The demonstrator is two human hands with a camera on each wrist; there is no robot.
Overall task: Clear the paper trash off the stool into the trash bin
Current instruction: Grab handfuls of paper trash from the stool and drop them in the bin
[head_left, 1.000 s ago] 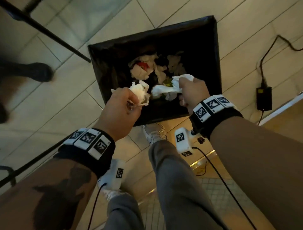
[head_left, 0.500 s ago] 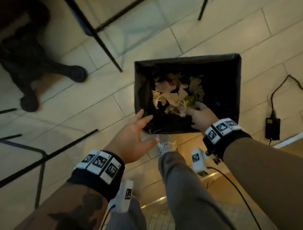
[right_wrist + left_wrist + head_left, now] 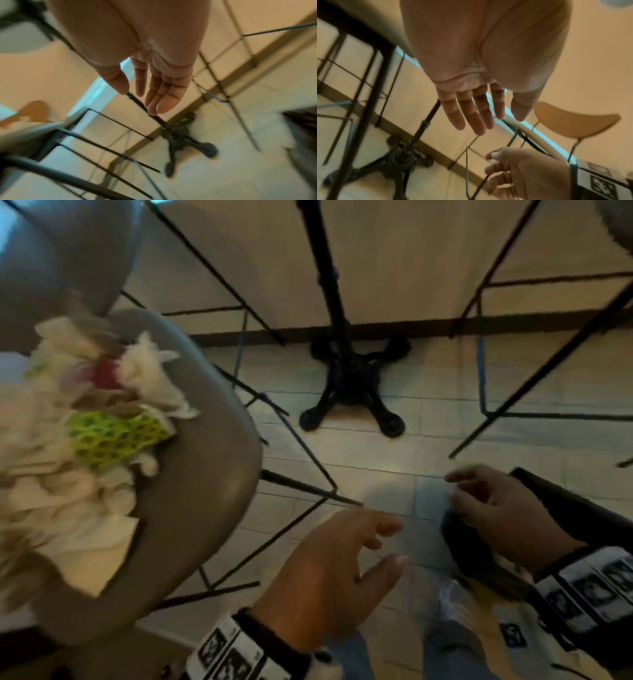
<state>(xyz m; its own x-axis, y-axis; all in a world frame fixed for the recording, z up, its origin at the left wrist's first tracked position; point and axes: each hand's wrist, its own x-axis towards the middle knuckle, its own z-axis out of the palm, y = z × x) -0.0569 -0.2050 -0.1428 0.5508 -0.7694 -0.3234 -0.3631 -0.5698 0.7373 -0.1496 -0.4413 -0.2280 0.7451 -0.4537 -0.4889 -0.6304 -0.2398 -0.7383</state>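
Both hands are empty with fingers loosely spread, and the paper (image 3: 68, 446) heaped on the stool (image 3: 205, 474) lies up and to the left of them, nearer the left hand (image 3: 329, 577) than the right hand (image 3: 496, 505) by the bin (image 3: 565, 501).

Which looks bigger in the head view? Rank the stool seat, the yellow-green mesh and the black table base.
1. Stool seat, by far the largest, though nearest the camera.
2. and 3. Black table base and yellow-green mesh look about alike; the differing distances make ranking unsure.
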